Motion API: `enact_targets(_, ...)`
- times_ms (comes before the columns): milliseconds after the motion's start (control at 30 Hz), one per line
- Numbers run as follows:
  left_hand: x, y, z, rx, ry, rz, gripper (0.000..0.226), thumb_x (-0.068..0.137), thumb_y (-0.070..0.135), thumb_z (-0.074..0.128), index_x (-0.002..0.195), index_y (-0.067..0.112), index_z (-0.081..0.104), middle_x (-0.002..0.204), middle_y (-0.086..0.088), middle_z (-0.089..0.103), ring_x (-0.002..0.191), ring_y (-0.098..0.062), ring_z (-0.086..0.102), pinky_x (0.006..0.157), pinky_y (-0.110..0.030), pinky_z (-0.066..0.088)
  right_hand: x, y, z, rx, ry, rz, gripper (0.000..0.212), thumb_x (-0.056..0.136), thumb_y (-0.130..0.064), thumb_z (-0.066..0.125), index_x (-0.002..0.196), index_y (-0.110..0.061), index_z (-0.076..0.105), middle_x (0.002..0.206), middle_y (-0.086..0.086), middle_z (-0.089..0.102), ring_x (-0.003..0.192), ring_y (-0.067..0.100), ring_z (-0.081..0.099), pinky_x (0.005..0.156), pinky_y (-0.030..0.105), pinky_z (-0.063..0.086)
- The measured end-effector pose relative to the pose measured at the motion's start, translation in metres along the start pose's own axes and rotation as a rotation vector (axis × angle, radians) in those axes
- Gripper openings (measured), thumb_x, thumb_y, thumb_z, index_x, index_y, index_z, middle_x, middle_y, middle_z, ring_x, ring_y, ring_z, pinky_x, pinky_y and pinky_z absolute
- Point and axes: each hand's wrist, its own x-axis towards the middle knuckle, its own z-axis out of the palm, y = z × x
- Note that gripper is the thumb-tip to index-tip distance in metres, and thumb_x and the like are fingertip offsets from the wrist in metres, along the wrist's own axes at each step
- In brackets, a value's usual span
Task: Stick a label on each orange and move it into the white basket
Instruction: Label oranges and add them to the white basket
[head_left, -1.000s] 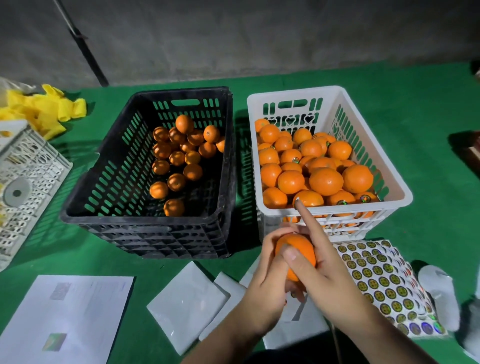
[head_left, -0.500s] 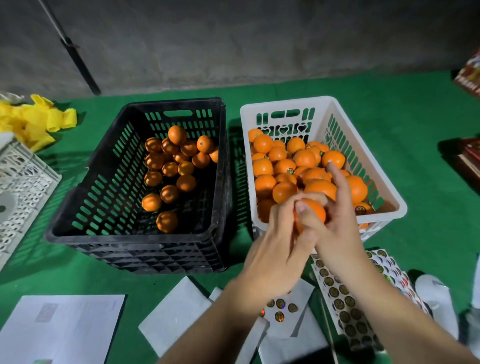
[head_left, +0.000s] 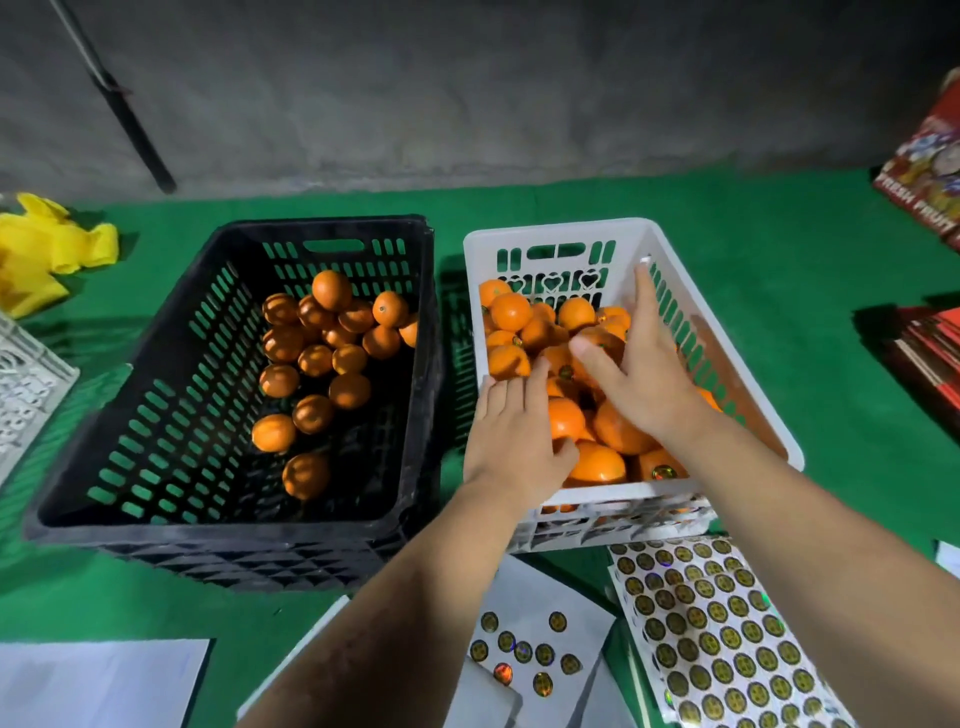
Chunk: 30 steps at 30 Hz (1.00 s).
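Both hands hang loose-fingered over the white basket (head_left: 631, 228), holding nothing I can see; unlabelled oranges (head_left: 332, 358) lie left in the black crate (head_left: 223, 525), nearer the left hand (head_left: 511, 441) than the right hand (head_left: 641, 374).

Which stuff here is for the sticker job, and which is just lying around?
For the job: white basket, black crate of oranges, label sheet, both hands, left and right.

Lying about: yellow cloth, red boxes, white paper.
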Motion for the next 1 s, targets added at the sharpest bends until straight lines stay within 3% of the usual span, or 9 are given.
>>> enact_targets(67, 0.002, 0.002, 0.002, 0.063, -0.045, -0.001, 0.091, 0.087, 0.058, 0.057, 0.161, 0.021, 0.019, 0.153, -0.003, 0.042, 0.148, -0.026, 0.028, 0.129, -0.047, 0.001, -0.009, 0.010, -0.013, -0.091, -0.200, 0.066, 0.118, 0.083, -0.070, 0.071, 0.152, -0.057, -0.025, 0.170, 0.008, 0.017, 0.151, 0.017, 0.018, 0.121, 0.042, 0.020)
enact_targets(167, 0.010, 0.004, 0.004, 0.167, -0.143, 0.007, 0.073, 0.095, 0.062, 0.046, 0.159, 0.030, 0.029, 0.153, 0.004, 0.046, 0.149, -0.026, 0.022, 0.127, -0.049, 0.001, -0.030, 0.022, -0.025, -0.232, -0.500, 0.085, 0.125, 0.084, -0.050, 0.081, 0.149, -0.061, -0.026, 0.163, 0.015, 0.033, 0.143, 0.034, 0.039, 0.110, 0.050, 0.041)
enact_targets(267, 0.023, -0.002, 0.001, 0.209, -0.161, 0.054, 0.062, 0.095, 0.064, 0.051, 0.148, 0.032, 0.043, 0.137, 0.006, 0.057, 0.134, -0.026, 0.033, 0.117, -0.043, 0.021, -0.033, 0.026, -0.022, -0.278, -0.468, 0.011, 0.116, 0.088, -0.046, 0.077, 0.153, -0.060, -0.018, 0.150, 0.010, 0.049, 0.134, 0.030, 0.039, 0.103, 0.049, 0.045)
enact_targets(400, 0.051, -0.004, -0.008, 0.126, -0.141, 0.088, 0.065, 0.083, 0.060, 0.071, 0.138, 0.034, 0.051, 0.130, 0.006, 0.056, 0.126, -0.025, 0.046, 0.108, -0.039, 0.030, -0.004, 0.019, -0.019, -0.213, -0.397, -0.025, 0.107, 0.086, -0.048, 0.079, 0.154, -0.059, -0.003, 0.118, 0.003, 0.058, 0.090, 0.007, 0.055, 0.073, 0.031, 0.048)
enact_targets(533, 0.106, -0.002, -0.029, -0.070, -0.002, 0.029, 0.073, 0.090, 0.047, 0.070, 0.154, 0.031, 0.039, 0.151, 0.000, 0.038, 0.139, -0.032, 0.036, 0.115, -0.045, 0.036, 0.068, 0.019, -0.017, -0.157, -0.149, -0.014, 0.106, 0.083, -0.038, 0.085, 0.157, -0.046, 0.010, 0.138, 0.008, 0.056, 0.130, 0.028, 0.051, 0.108, 0.047, 0.043)
enact_targets(633, 0.139, -0.005, -0.051, 0.024, -0.118, 0.064, 0.095, 0.092, 0.057, 0.067, 0.164, 0.029, 0.012, 0.166, -0.008, 0.014, 0.150, -0.039, 0.018, 0.123, -0.051, 0.026, 0.100, 0.025, -0.022, -0.129, -0.092, 0.112, 0.129, 0.077, -0.053, 0.086, 0.163, -0.036, -0.010, 0.170, 0.007, 0.022, 0.156, 0.029, 0.017, 0.125, 0.045, 0.020)
enact_targets(800, 0.123, -0.017, -0.047, 0.383, -0.757, 0.121, 0.105, 0.080, 0.085, 0.057, 0.163, 0.032, 0.020, 0.171, -0.010, 0.014, 0.154, -0.046, 0.010, 0.122, -0.059, 0.021, 0.040, 0.045, -0.045, -0.341, -0.576, 0.184, 0.140, 0.061, -0.079, 0.079, 0.144, -0.062, -0.033, 0.158, 0.010, 0.045, 0.144, 0.037, 0.044, 0.115, 0.047, 0.035)
enact_targets(900, 0.104, -0.021, -0.033, 0.707, -0.829, 0.231, 0.104, 0.082, 0.083, 0.059, 0.164, 0.034, 0.018, 0.172, -0.009, -0.007, 0.154, -0.048, -0.009, 0.125, -0.064, 0.000, -0.004, 0.066, -0.058, -0.500, -0.766, 0.232, 0.129, 0.074, -0.076, 0.071, 0.138, -0.063, -0.040, 0.158, 0.002, 0.044, 0.146, 0.036, 0.038, 0.121, 0.051, 0.028)
enact_targets(1000, 0.103, -0.016, -0.035, 0.698, -0.790, 0.244, 0.084, 0.089, 0.071, 0.062, 0.158, 0.032, 0.037, 0.166, -0.012, 0.018, 0.149, -0.049, 0.017, 0.123, -0.063, 0.015, -0.017, 0.063, -0.067, -0.468, -0.721, 0.208, 0.116, 0.091, -0.055, 0.070, 0.142, -0.064, -0.034, 0.154, 0.006, 0.050, 0.147, 0.029, 0.035, 0.122, 0.045, 0.027)
